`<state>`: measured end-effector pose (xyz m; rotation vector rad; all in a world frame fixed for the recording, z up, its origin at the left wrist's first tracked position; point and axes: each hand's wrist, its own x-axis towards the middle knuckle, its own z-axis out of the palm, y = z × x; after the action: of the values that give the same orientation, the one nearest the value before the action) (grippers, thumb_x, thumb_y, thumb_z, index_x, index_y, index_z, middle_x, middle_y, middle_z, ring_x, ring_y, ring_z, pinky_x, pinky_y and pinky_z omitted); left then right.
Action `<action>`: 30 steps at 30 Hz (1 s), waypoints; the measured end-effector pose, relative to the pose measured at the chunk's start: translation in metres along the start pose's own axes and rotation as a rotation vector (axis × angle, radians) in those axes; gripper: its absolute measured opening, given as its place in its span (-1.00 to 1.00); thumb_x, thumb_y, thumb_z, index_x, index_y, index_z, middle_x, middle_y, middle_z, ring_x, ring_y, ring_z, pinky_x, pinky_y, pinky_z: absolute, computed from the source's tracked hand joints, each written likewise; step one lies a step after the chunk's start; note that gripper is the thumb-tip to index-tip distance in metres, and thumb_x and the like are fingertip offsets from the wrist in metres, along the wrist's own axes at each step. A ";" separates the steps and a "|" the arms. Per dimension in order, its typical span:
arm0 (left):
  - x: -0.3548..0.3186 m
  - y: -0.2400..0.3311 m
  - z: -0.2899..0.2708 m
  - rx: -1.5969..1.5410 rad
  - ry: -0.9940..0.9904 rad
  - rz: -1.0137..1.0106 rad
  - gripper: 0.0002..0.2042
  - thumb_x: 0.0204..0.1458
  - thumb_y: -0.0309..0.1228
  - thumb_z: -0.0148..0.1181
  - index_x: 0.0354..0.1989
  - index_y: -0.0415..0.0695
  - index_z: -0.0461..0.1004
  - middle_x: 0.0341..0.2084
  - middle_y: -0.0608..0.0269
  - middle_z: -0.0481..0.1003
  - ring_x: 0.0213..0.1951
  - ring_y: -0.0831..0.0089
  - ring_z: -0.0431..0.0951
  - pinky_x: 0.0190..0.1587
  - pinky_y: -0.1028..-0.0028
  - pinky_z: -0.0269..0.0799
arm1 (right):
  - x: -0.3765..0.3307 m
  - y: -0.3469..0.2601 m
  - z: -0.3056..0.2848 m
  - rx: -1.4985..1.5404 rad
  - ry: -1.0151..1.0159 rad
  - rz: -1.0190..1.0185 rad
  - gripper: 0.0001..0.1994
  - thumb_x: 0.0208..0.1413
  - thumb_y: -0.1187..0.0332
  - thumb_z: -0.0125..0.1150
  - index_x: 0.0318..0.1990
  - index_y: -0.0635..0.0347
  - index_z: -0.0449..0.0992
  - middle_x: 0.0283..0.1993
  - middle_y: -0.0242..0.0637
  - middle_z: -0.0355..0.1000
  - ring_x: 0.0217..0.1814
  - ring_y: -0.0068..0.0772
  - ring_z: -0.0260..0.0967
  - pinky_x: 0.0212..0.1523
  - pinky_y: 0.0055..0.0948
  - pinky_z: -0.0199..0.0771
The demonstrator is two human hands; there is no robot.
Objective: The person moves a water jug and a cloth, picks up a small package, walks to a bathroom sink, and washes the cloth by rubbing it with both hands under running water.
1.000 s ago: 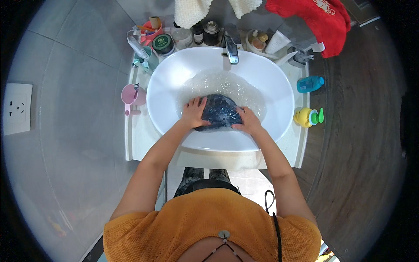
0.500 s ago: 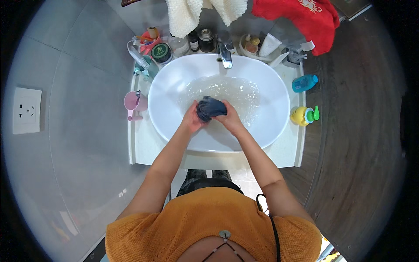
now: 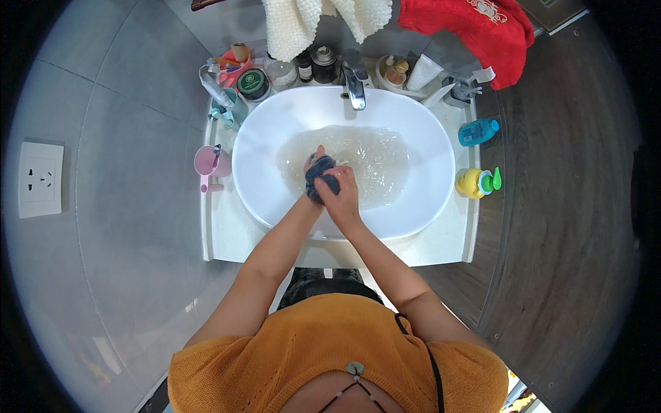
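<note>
Inside the basin (image 3: 427, 186), room lay open at three o'clock; the cloth (image 3: 318, 170) blocked eight, the tap (image 3: 354, 89) overhung twelve.

Dark blue cloth (image 3: 317, 172) contrasts with greyish water (image 3: 385, 155) and a plain white sink (image 3: 435, 186). The cup (image 3: 205, 163) is pink, the small bottle (image 3: 476, 132) blue, the pump bottle (image 3: 471, 184) yellow and green; the red towel (image 3: 458, 41) bears a pale emblem. The sweater (image 3: 330, 337) is mustard-orange; the trousers (image 3: 306, 275), barely visible, appear mottled black and grey.
</note>
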<state>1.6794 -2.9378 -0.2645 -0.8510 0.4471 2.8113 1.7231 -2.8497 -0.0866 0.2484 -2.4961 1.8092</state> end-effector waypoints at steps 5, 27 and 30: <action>-0.053 0.008 0.066 -0.038 -0.135 -0.034 -0.72 0.08 -0.16 -0.06 -0.55 -0.08 0.32 -0.62 0.29 0.39 -0.61 0.44 0.42 -0.51 0.41 0.40 | 0.020 0.017 0.002 -0.017 0.092 0.022 -0.83 -0.09 0.34 0.11 -0.42 0.26 0.37 -0.35 -0.04 0.31 -0.30 0.02 0.30 -0.31 -0.23 0.30; -0.077 0.042 0.041 2.414 -0.277 0.838 -0.50 -0.26 -0.30 0.25 -0.05 -0.08 0.34 -0.07 0.04 0.30 -0.02 0.09 0.25 0.02 0.23 0.18 | 0.029 0.135 -0.086 -0.752 -0.405 -0.344 -0.51 -0.35 0.40 0.29 -0.10 0.03 0.40 -0.18 -0.28 0.31 -0.09 -0.22 0.25 -0.10 -0.25 0.30; -0.068 0.020 0.033 2.343 -0.270 0.764 -0.62 -0.24 -0.33 0.20 -0.18 -0.11 0.38 -0.18 0.15 0.34 -0.06 0.21 0.29 -0.03 0.27 0.20 | 0.021 0.141 -0.068 -0.883 -0.427 -0.092 -0.58 -0.33 0.45 0.21 -0.16 0.06 0.39 -0.27 -0.25 0.34 -0.13 -0.17 0.26 -0.13 -0.27 0.28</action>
<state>1.7135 -2.9506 -0.1948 0.3847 2.9893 0.7020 1.6769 -2.7445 -0.1947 0.7173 -3.1901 0.5177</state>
